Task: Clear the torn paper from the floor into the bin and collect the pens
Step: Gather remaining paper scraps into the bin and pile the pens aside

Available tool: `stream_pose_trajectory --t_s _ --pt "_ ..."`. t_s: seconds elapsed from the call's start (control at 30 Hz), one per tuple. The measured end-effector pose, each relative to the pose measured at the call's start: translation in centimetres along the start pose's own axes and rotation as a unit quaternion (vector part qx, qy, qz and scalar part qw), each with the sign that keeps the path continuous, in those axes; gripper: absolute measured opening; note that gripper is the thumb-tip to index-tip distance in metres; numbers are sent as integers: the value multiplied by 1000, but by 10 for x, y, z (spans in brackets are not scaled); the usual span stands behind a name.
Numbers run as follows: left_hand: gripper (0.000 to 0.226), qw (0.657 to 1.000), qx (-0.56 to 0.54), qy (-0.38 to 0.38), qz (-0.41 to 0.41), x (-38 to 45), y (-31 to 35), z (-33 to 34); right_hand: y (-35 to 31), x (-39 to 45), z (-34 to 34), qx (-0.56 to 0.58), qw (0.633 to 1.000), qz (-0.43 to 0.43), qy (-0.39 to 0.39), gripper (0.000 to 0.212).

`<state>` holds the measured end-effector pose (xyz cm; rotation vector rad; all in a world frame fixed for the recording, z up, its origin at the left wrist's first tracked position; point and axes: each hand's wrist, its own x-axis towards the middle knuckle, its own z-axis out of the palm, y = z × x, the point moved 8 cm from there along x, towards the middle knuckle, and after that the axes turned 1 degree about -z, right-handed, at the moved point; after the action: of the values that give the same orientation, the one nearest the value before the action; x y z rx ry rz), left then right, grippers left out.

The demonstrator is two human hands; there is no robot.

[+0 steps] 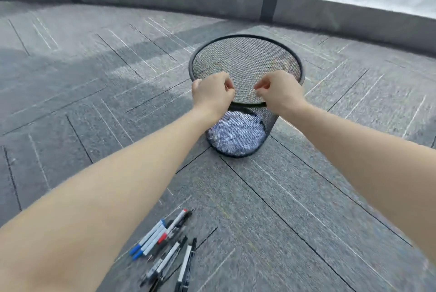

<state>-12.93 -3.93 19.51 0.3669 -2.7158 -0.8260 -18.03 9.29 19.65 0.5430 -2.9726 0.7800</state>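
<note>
2 curled hands, left hand (212,96), right hand (279,93), above bin (245,56)

Upright mesh bin (245,65) holds torn paper (236,135); pens (165,242) lie clustered nearby.

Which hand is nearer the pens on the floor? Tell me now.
Left. The left hand and right hand are both over the mesh bin, well beyond the pens. The pens lie below the left forearm, so the left hand is somewhat closer; the right is farther across.
</note>
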Motion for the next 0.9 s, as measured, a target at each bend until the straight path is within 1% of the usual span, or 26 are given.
stream_pose_trajectory --t_s 0.1,0.17,0.2,0.23,0.3,0.33,0.37,0.43,0.5,0.57,0.6,0.63,0.67,0.7,0.73,0.77,0.8,0.83,0.87,0.9 --pt "5 988 -136 68 29 -35 -10 -23 -6 -13 -1 53 997 -26 43 23" --pt "5 979 -172 111 11 -76 -38 -26 -9 -41 -2 112 987 -51 104 23" --pt "6 979 -171 113 -15 -98 -60 -19 -11 -59 -1 148 976 -73 139 22" --pt "9 981 -158 96 -56 -122 -88 -5 -12 -80 3 186 964 -91 166 22" --pt "20 978 -106 10 -180 -169 -152 33 -11 -121 29 249 948 -85 178 23" --pt "28 968 -69 -43 -238 -193 -182 52 -11 -139 48 272 946 -69 164 24" --pt "38 956 -21 -95 -276 -214 -206 67 -12 -157 69 289 946 -56 138 25" --pt "61 934 73 -188 -295 -247 -233 85 -18 -194 116 308 950 -32 50 26" --pt "87 913 115 -273 -280 -271 -241 100 -21 -228 159 310 950 -4 -48 25" --pt "105 895 148 -347 -238 -294 -234 114 -21 -254 189 295 948 19 -118 23" --pt "110 890 163 -367 -219 -304 -229 118 -19 -263 202 278 948 31 -152 22" --pt "112 890 172 -370 -204 -312 -224 120 -16 -271 215 258 946 50 -190 22" --pt "111 897 173 -356 -195 -316 -220 120 -11 -278 227 240 940 80 -228 24" --pt "109 912 163 -324 -193 -318 -217 119 -4 -285 238 230 930 116 -262 27" --pt "105 931 135 -275 -199 -318 -217 115 3 -291 246 225 918 153 -287 30" --pt "99 949 84 -210 -220 -317 -217 108 9 -297 252 220 909 185 -301 34" --pt "91 956 26 -144 -253 -318 -220 99 14 -303 256 211 905 208 -306 37" --pt "82 953 -16 -89 -288 -321 -226 91 17 -308 259 199 902 228 -309 39" --pt "74 946 -28 -63 -317 -324 -233 87 20 -313 262 191 898 247 -310 40" --pt "67 941 -8 -68 -332 -325 -237 85 21 -318 265 191 894 266 -307 41"
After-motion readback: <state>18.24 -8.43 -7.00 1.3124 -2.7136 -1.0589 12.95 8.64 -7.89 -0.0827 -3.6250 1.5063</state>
